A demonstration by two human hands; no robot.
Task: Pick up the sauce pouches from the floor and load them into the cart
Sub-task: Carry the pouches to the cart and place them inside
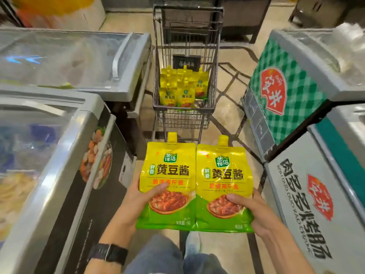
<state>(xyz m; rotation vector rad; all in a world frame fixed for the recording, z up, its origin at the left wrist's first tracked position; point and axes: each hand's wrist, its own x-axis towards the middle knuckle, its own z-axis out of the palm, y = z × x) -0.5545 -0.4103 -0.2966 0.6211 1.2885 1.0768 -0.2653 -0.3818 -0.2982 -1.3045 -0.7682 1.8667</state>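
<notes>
Before one cart (185, 120), left hand (132, 202) and right hand (256, 212) hold two pouches (167, 175) (224, 180).

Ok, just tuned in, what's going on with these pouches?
A person holds two yellow-and-green spouted plastic sauce pouches upright, side by side: the left hand grips the left pouch, the right hand the right pouch. Ahead, between glass-topped chest freezers, stands a grey wire shopping cart with several matching pouches already inside.

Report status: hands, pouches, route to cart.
Left hand grips left pouch, right hand grips right pouch. Loaded pouches stand in cart ahead. Freezers flank aisle; nothing seen blocking.
</notes>
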